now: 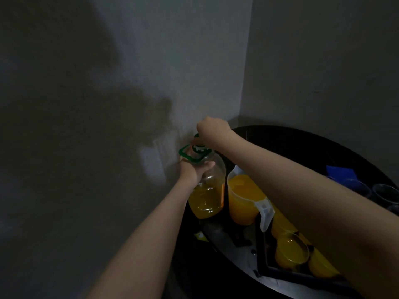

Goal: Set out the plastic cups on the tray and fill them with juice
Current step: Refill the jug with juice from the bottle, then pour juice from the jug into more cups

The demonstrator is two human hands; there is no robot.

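While the left hand (195, 171) grips the upright juice bottle (208, 190) by its shoulder, the right hand (212, 129) sits directly above, fingers pinching the green cap (197, 135) at the neck, beside the full jug (245, 199).

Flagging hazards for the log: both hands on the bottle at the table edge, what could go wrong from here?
1. The bottle stands near the table edge by the wall; the left hand holds only its shoulder while the right hand works the cap, so a twist could tip it off.
2. The right forearm reaches over the full jug and filled cups on the tray; dropping the elbow could knock them.
3. Dim light makes the cap seating hard to judge.
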